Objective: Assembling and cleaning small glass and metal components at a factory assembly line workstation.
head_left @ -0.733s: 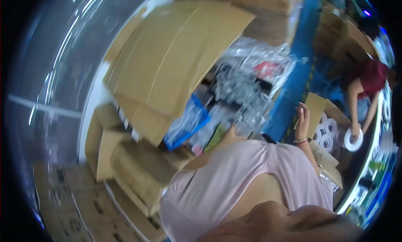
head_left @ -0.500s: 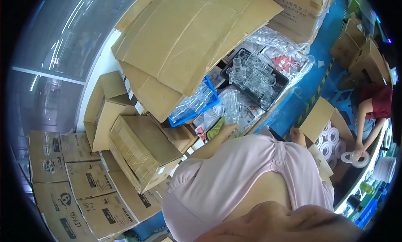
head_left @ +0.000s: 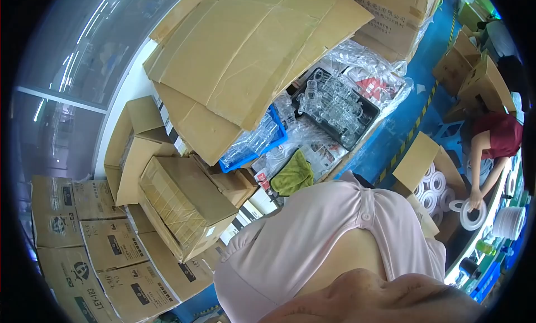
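Note:
Neither of my hands shows; my light pink shirt covers the near part of the view. Just beyond it a green cloth lies crumpled on plastic film and printed sheets. Farther back, a black tray holds a heap of clear plastic pieces. Left of the cloth stands a blue crate with more clear plastic pieces, partly under cardboard. What my hands hold, if anything, is hidden.
Large cardboard sheets overhang the table. Boxes stand at left, above stacked printed cartons. At right a co-worker's hand holds a white ring beside an open carton of white rings. Yellow-black tape crosses the blue floor.
My left hand, which held clear plastic pieces by the green cloth, has drawn back out of sight, uncovering the cloth. My right hand has also left view. The co-worker's rings have shifted slightly.

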Tool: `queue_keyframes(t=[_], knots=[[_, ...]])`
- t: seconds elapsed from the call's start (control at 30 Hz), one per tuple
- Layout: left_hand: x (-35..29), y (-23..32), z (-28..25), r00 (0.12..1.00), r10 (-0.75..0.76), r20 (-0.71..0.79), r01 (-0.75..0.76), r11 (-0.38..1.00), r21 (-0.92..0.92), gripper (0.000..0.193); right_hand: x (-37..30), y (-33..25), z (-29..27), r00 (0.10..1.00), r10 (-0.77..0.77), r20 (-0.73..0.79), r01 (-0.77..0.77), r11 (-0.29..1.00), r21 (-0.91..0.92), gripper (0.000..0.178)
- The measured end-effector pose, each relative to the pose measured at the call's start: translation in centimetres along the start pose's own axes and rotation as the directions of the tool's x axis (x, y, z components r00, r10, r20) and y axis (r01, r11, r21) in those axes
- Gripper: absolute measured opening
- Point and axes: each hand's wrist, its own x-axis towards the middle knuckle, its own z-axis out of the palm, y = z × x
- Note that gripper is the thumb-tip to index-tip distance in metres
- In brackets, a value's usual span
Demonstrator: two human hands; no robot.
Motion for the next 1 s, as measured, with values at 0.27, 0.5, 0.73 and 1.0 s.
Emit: queue_keyframes(t=[0.27, 0.5, 0.73, 1.0], knots=[[-1.7, -1.7, -2.1, 0.99, 0.045, 0.133, -0.053, 0.997, 0.058, 0.08, -0.6, -2.7, 0.8, 0.996, 0.075, 0.038, -0.075, 0.997, 0.013, 0.023], [0.0, 1.2, -1.0, 0.892, 0.205, 0.403, -0.271, 0.956, 0.113, 0.075, -4.4, -0.3, 5.3, 0.985, 0.169, -0.036, -0.166, 0.983, 0.08, 0.024], [0.3, 6.2, 6.5, 0.583, 0.295, 0.757, -0.537, 0.839, 0.087, 0.07, -14.4, -1.4, 10.1, 0.827, 0.562, 0.021, -0.544, 0.79, 0.284, 0.031], [-5.2, 8.4, 13.7, 0.111, 0.17, 0.979, -0.774, 0.632, -0.022, 0.065, -26.2, 1.0, 23.1, 0.63, 0.774, 0.064, -0.753, 0.589, 0.294, 0.03]])
